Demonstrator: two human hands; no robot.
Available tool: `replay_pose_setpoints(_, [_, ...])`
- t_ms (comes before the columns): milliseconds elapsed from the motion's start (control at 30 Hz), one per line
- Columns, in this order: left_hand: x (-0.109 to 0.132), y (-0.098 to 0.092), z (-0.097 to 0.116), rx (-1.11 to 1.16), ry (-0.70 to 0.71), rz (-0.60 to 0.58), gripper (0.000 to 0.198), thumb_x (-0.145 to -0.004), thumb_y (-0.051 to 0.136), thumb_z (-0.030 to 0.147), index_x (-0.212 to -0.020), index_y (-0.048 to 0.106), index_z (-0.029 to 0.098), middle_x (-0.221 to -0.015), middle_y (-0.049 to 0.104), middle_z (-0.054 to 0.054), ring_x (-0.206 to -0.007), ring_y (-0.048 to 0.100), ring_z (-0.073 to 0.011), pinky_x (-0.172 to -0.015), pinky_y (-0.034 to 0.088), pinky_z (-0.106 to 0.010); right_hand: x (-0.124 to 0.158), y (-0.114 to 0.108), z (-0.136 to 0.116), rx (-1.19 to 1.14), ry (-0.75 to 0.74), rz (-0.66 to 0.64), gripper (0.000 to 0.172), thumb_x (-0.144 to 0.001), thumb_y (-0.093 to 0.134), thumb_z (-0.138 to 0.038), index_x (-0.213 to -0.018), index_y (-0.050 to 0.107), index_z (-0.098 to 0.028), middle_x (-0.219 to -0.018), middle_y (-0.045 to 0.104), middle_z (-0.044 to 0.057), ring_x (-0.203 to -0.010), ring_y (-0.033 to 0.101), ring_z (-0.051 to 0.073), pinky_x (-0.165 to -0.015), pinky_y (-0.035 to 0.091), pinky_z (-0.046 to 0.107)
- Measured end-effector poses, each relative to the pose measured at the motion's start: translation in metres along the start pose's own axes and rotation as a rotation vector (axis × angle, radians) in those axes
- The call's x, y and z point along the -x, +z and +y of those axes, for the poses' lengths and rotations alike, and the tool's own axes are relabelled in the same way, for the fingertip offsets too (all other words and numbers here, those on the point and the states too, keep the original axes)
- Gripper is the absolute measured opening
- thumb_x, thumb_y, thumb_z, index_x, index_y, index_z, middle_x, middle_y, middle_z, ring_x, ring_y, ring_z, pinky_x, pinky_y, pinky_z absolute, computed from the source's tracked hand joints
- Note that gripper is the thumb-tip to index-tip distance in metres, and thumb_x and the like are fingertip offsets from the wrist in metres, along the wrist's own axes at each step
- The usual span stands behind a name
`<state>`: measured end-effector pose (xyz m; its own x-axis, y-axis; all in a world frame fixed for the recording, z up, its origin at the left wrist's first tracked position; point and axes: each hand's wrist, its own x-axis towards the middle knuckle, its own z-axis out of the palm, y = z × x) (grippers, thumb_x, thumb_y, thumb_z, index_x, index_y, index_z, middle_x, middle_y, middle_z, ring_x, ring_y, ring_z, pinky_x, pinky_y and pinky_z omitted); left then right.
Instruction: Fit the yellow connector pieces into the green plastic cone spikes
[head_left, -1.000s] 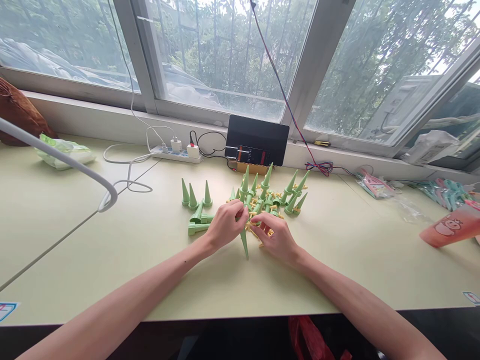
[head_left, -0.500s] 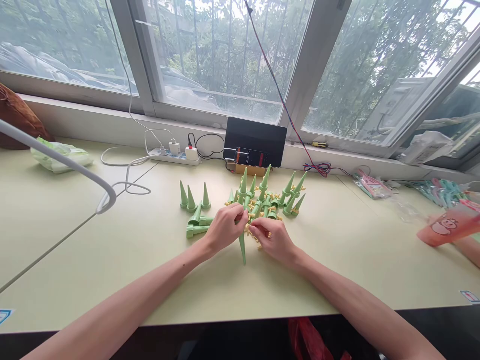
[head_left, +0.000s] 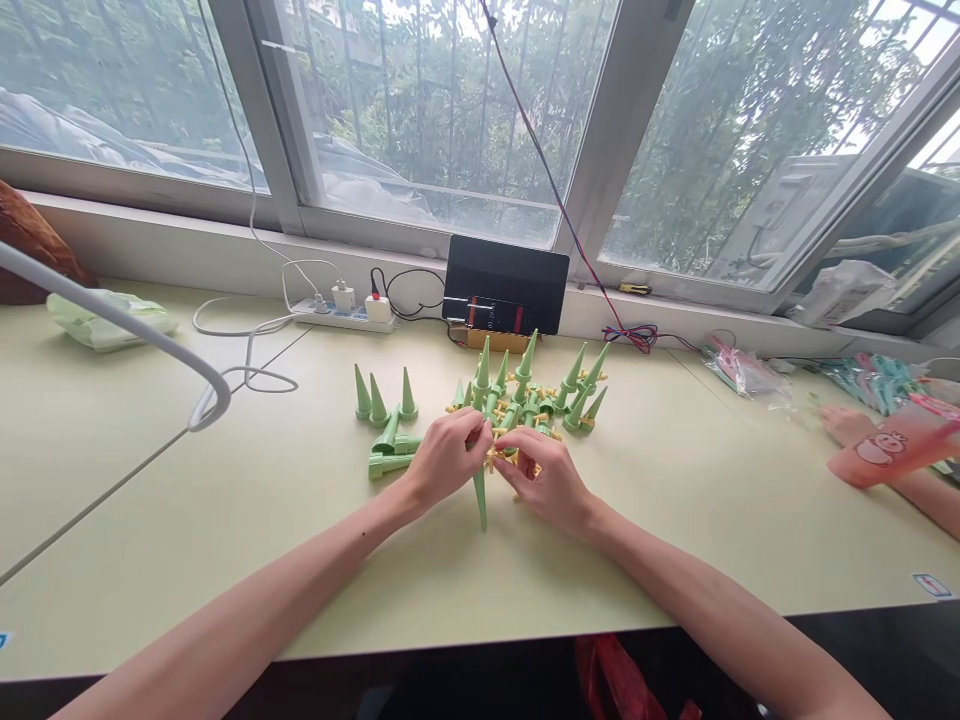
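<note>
My left hand (head_left: 452,448) is closed around a green plastic plant watering spike (head_left: 480,498), its point toward me and its upper part hidden by my fingers. At that spike's wide end sits a small yellow valve (head_left: 491,462). My right hand (head_left: 546,470) is beside this valve, thumb and index finger parted; whether a fingertip touches it I cannot make out. Just beyond my hands stands a cluster of green spikes (head_left: 527,365) mixed with yellow valves. To the left, several more spikes (head_left: 407,393) stand upright or lie on the table (head_left: 420,590).
Behind the cluster a dark tablet (head_left: 517,275) leans by the window, with a lit phone (head_left: 491,315) before it. A power strip (head_left: 349,315) with cables lies left. At right are another person's hand (head_left: 846,425), a pink cup (head_left: 877,455) and plastic packets (head_left: 746,372).
My right thumb and index finger have parted from their pinch at the yellow valve. My left hand keeps its hold on the spike. The other person's hand has come into view behind the cup.
</note>
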<state>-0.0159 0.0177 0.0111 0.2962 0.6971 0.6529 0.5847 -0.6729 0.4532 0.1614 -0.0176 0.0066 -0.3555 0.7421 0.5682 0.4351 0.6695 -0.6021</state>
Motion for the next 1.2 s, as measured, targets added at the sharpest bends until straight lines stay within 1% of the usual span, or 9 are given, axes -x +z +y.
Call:
replay_pose_setpoints(167, [0.002, 0.002, 0.0, -0.006, -0.004, -0.011, 0.038, -0.093, 0.046, 0.019, -0.06, 0.028, 0.02, -0.056, 0.038, 0.004, -0.052, 0.033, -0.0101, -0.053, 0.029, -0.026, 0.0, 0.003, 0.006, 0.0, -0.028, 0.022, 0.011, -0.095, 0.058, -0.026, -0.095, 0.067, -0.02, -0.079, 0.066, 0.003, -0.054, 0.046, 0.011, -0.055, 0.042, 0.025])
replay_pose_setpoints(233, [0.003, 0.002, -0.001, -0.009, -0.005, -0.018, 0.038, -0.093, 0.046, 0.019, -0.061, 0.027, 0.02, -0.056, 0.038, 0.004, -0.051, 0.032, -0.01, -0.053, 0.028, -0.026, 0.001, 0.004, 0.01, -0.003, -0.029, 0.015, 0.012, -0.095, 0.058, -0.025, -0.096, 0.068, -0.019, -0.076, 0.068, 0.002, -0.054, 0.046, 0.011, -0.055, 0.042, 0.025])
replay_pose_setpoints(367, [0.003, 0.002, -0.001, -0.012, -0.001, -0.028, 0.037, -0.093, 0.046, 0.019, -0.061, 0.028, 0.02, -0.056, 0.038, 0.004, -0.052, 0.032, -0.0099, -0.053, 0.028, -0.025, 0.001, 0.005, 0.011, 0.003, -0.01, -0.014, 0.017, -0.098, 0.054, -0.027, -0.097, 0.069, -0.018, -0.07, 0.065, 0.001, -0.054, 0.048, 0.011, -0.055, 0.042, 0.024])
replay_pose_setpoints(500, [0.003, 0.002, -0.002, -0.017, 0.0, -0.015, 0.037, -0.092, 0.047, 0.019, -0.061, 0.028, 0.02, -0.056, 0.038, 0.004, -0.051, 0.033, -0.0099, -0.053, 0.028, -0.025, 0.001, 0.003, 0.007, 0.03, 0.004, -0.009, 0.012, -0.094, 0.06, -0.026, -0.098, 0.067, -0.018, -0.079, 0.068, 0.003, -0.054, 0.05, 0.012, -0.057, 0.044, 0.026])
replay_pose_setpoints(633, [0.003, 0.002, -0.002, -0.024, 0.003, -0.009, 0.037, -0.092, 0.047, 0.018, -0.06, 0.029, 0.02, -0.055, 0.039, 0.004, -0.052, 0.034, -0.0101, -0.053, 0.029, -0.026, 0.002, 0.003, 0.006, 0.025, -0.023, -0.025, 0.011, -0.092, 0.061, -0.022, -0.101, 0.067, -0.02, -0.086, 0.068, 0.004, -0.054, 0.048, 0.011, -0.056, 0.044, 0.026])
replay_pose_setpoints(800, [0.004, 0.003, -0.002, -0.012, 0.01, -0.015, 0.037, -0.092, 0.047, 0.018, -0.059, 0.031, 0.02, -0.056, 0.041, 0.004, -0.051, 0.034, -0.0101, -0.052, 0.029, -0.026, 0.003, 0.005, 0.011, 0.009, -0.031, -0.03, 0.011, -0.094, 0.06, -0.023, -0.101, 0.067, -0.02, -0.082, 0.069, 0.003, -0.054, 0.05, 0.011, -0.056, 0.044, 0.026])
replay_pose_setpoints(967, [0.004, 0.004, -0.002, -0.012, 0.017, -0.025, 0.036, -0.092, 0.047, 0.017, -0.06, 0.031, 0.02, -0.056, 0.041, 0.004, -0.051, 0.034, -0.01, -0.053, 0.029, -0.025, 0.002, 0.005, 0.013, -0.007, -0.007, -0.062, 0.016, -0.097, 0.055, -0.026, -0.101, 0.068, -0.019, -0.075, 0.068, 0.001, -0.056, 0.05, 0.012, -0.057, 0.043, 0.025])
replay_pose_setpoints(1200, [0.002, 0.001, -0.003, -0.024, 0.011, 0.011, 0.038, -0.092, 0.047, 0.019, -0.059, 0.029, 0.02, -0.055, 0.039, 0.004, -0.051, 0.033, -0.0102, -0.053, 0.029, -0.026, 0.002, 0.004, 0.009, 0.043, -0.01, -0.039, 0.009, -0.091, 0.062, -0.024, -0.097, 0.065, -0.019, -0.08, 0.069, 0.002, -0.051, 0.047, 0.01, -0.056, 0.042, 0.026])
